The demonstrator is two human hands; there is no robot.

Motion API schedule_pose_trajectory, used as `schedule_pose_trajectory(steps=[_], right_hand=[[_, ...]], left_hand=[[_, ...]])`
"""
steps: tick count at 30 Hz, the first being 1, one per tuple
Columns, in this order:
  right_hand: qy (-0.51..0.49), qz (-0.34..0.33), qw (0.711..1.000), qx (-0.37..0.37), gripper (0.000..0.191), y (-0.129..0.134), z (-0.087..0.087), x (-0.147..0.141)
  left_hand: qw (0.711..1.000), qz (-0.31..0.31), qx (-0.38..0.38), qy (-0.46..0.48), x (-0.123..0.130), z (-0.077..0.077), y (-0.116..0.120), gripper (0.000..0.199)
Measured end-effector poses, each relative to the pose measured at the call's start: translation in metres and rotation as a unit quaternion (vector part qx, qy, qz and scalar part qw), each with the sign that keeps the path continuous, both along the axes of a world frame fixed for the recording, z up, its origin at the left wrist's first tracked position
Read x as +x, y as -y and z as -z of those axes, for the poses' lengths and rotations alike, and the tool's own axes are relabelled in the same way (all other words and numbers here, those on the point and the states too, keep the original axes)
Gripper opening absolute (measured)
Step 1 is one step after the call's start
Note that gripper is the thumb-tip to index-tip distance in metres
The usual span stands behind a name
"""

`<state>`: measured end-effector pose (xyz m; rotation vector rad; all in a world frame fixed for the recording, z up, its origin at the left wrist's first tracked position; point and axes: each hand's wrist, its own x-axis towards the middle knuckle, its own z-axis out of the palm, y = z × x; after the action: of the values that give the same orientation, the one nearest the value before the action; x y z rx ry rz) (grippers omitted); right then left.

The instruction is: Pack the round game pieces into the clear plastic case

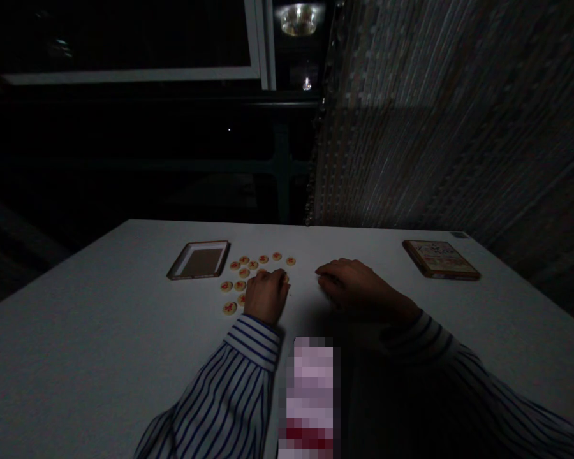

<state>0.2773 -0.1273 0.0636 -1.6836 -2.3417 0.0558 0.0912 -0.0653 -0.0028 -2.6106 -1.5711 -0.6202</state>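
Got discs (pixel 240 285), pale with red marks, lying flat on white bench (pixel 100 344) in loose cluster left of centre; some nearly touching, others well apart. Left hand (pixel 266 296) palm down at near right edge of cluster, fingers curled; apparently touching one more disc at thumb and fingertips. Too dark there, cannot tell if clamped on it or only resting against it. Also partly covering discs under and behind knuckles. Right hand (pixel 358 290) across a bare strip of bench, well apart from left hand; fingers bent, pointing back toward discs. In shadow underneath, cannot tell if fingertips together or apart. Both in striped sleeves (pixel 220 389).

Just left of discs, tray (pixel 194 276): shallow, open side up, pale inside with brownish floor. Far right, beyond right hand, box (pixel 444 258) lying flat, print on top, too dim to read. Near far right corner of bench, small dark patch (pixel 459 234), unclear. Behind bench on right, hanging curtain (pixel 435 115); upper left, pale window frame (pixel 263 44); top centre, lit lamp (pixel 299 20). At bottom between sleeves, pixelated block (pixel 310 389), contents hidden
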Motion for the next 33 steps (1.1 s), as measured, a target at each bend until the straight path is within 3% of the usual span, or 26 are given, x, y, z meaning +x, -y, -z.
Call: schedule_pose_trajectory(steps=[8,25,33], right_hand=[[0.007,-0.003,1.000,-0.016,0.033,-0.0006,0.0015,-0.0013],[0.017,-0.005,1.000,-0.015,0.033,0.0009,0.0027,0.0004],[0.014,-0.002,1.000,-0.024,0.034,0.0015,0.0003,-0.0002]], left_hand=[[1.000,-0.002,0.005,0.003,0.0011,-0.0012,0.0005,0.028],[0.992,0.059,0.033,0.104,0.0014,-0.0042,0.0021,0.031],[0.979,0.090,0.087,0.163,0.0042,-0.0043,0.0053,0.025]])
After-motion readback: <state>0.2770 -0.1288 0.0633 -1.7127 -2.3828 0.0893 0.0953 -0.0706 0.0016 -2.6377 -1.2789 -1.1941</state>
